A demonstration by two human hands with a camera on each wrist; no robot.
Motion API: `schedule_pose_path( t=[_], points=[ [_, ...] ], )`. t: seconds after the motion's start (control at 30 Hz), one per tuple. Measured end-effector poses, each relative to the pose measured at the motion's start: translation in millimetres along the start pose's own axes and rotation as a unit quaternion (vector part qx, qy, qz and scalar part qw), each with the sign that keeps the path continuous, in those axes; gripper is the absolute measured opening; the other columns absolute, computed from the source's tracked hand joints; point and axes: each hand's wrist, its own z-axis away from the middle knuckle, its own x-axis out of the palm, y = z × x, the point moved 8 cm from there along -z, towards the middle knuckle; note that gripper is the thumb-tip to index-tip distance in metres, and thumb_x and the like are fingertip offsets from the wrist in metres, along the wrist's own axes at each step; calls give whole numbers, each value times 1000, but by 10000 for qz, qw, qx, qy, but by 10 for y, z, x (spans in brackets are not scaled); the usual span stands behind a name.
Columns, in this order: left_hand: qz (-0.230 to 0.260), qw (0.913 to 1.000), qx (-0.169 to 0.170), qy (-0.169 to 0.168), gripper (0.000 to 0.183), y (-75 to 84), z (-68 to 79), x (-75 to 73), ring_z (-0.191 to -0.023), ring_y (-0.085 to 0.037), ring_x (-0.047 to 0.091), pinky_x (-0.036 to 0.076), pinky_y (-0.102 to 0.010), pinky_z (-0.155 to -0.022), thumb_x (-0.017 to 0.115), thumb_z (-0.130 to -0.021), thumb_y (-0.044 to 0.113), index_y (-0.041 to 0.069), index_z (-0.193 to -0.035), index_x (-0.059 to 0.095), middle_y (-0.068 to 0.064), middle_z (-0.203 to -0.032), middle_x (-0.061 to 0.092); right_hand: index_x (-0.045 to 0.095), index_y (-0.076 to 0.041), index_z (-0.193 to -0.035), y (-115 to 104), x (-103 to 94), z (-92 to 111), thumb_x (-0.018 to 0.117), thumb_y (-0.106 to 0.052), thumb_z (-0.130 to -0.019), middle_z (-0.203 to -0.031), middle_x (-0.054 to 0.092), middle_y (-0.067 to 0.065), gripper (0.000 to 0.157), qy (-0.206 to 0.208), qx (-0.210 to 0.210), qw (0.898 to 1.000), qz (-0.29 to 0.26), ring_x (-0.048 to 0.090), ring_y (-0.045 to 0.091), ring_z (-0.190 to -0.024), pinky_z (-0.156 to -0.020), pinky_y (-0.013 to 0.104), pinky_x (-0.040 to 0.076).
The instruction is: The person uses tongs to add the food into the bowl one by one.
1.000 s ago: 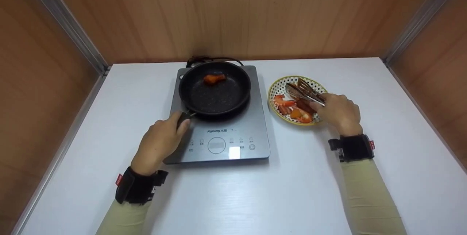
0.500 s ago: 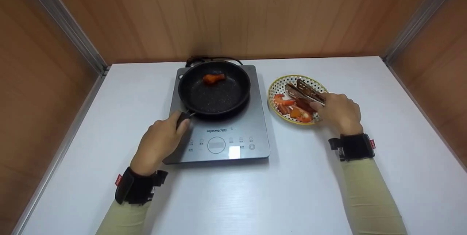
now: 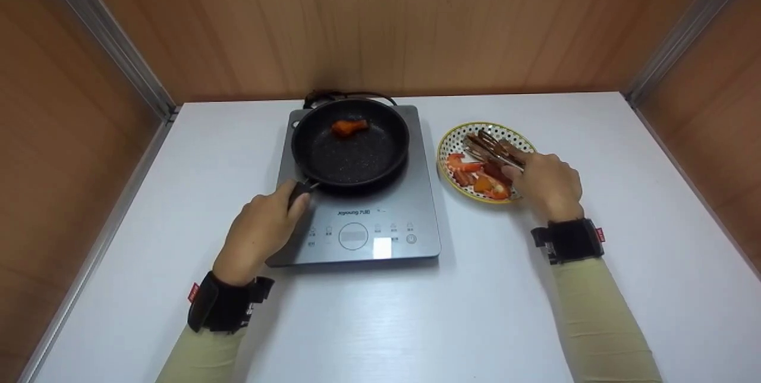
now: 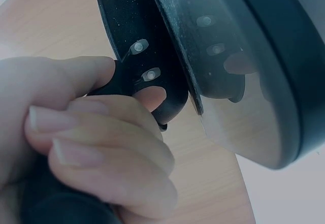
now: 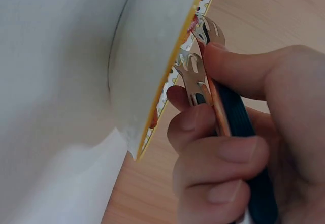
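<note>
My left hand (image 3: 258, 228) grips the black handle (image 3: 301, 191) of a frying pan (image 3: 351, 160) in the head view. An orange-brown chicken drumstick (image 3: 349, 128) lies in the pan's far half. At the right, my right hand (image 3: 548, 184) holds metal food tongs (image 3: 492, 148) with slotted ends, low over a dotted, yellow-rimmed plate (image 3: 447, 140). The right wrist view shows the fingers curled round the tongs' dark handle (image 5: 238, 112). On the plate lie a shrimp (image 3: 462, 164), an orange chunk (image 3: 482, 185) and brown meat pieces. Whether the tongs pinch a piece cannot be told.
Under the pan is a silver induction cooker (image 3: 386, 222) with a button panel along its front. A black cable (image 3: 368, 96) runs behind it. The white table (image 3: 380, 317) meets wood-patterned walls (image 3: 416, 26) at the back and sides.
The tongs' two arms have come closer together over the plate. My right hand has shifted slightly left. The left hand, pan and drumstick stay where they were.
</note>
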Motion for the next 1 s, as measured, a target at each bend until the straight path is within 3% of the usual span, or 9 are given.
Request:
schedule_pose_path(
  t=[0.17,0.4,0.57,0.77,1.0],
  points=[
    [15,10000,31,43,28,5,4,0,-72,-29,59,44,-41,-60,50,-114,36,9,-118,57,-14,-82,66,56,-17,-155,26,7,-14,59,-48,-107,-122,67,37,57,122,43,9999,2,67,49,-99,-73,60,52],
    [-27,10000,45,42,29,7,8,-2,-73,-29,59,45,-42,-62,49,-114,36,8,-120,57,-16,-84,66,58,-16,-153,77,-16,-8,58,-48,-108,-128,65,36,55,149,41,9998,-131,66,55,-107,-75,63,51],
    [-55,10000,62,35,29,8,6,1,-72,-29,59,45,-42,-61,49,-114,36,8,-119,56,-16,-84,66,59,-12,-151,89,-30,5,60,-47,-107,-127,66,34,56,96,104,9998,-159,66,49,-101,-72,58,51],
    [-42,10000,8,6,29,3,5,3,-74,-30,60,46,-43,-63,49,-114,37,9,-119,56,-17,-86,67,58,-13,-152,75,-33,13,59,-46,-108,-131,64,36,55,31,121,9999,-85,66,53,-107,-74,60,51],
    [-67,10000,2,-14,29,3,3,2,-73,-30,59,46,-44,-63,49,-114,37,9,-119,56,-16,-85,66,61,-12,-149,76,-48,7,60,-43,-108,-126,66,34,52,140,78,9999,-11,67,51,-101,-70,58,52]
  ],
)
